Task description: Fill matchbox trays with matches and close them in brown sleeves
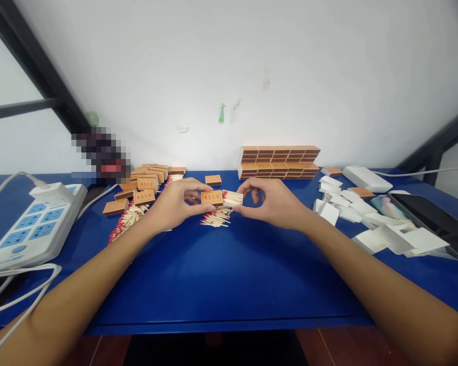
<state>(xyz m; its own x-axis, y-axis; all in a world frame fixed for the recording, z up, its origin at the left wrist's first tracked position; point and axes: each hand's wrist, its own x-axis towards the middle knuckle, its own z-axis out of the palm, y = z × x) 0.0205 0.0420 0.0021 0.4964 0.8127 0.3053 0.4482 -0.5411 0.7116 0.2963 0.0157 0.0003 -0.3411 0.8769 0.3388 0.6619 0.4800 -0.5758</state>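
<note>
Between thumb and fingers, my left hand (177, 202) grips an orange matchbox sleeve (211, 198) with dark printed characters. My right hand (272, 202) pinches the right end of a white matchbox tray (237, 202), which holds red-tipped matches. The tray's left end meets the sleeve's right opening; how far it sits inside is hidden. Just below them, a small pile of loose matches (216, 218) lies on the blue table (229, 284). Behind the hands, a single matchbox (213, 180) lies flat.
More matchboxes (144, 197) and loose matches (126, 221) lie to the left. Stacked matchboxes (278, 162) stand by the wall. On the right are white empty trays (341, 203), a white adapter-like block (367, 178) and a dark phone (435, 218). A power strip (34, 223) with cables sits far left.
</note>
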